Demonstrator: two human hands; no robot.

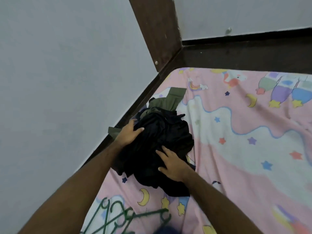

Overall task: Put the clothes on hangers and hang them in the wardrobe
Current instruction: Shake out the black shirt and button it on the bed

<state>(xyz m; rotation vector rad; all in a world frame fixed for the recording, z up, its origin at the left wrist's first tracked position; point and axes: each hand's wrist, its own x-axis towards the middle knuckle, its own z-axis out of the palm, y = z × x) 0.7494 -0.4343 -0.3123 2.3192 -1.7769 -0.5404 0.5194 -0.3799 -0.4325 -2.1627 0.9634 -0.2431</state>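
Both hands on the dark clothes pile [162,146]: left hand [129,133] fingers flat on its far-left side, right hand [172,163] fingers spread wide on top, nearer; green hangers [118,218] lie back behind both wrists.

We cannot tell how many garments make up the dark pile of clothes [160,141], its folds merging into one black mass; an olive garment [167,100] lies partly buried beneath it; the left hand [129,133] hides its fingertips behind the pile's far side; the green hangers [118,220] are blurred and cut off by the bottom edge, so we cannot count them; a dark blurred shape [164,230] at the bottom edge is beyond our telling.
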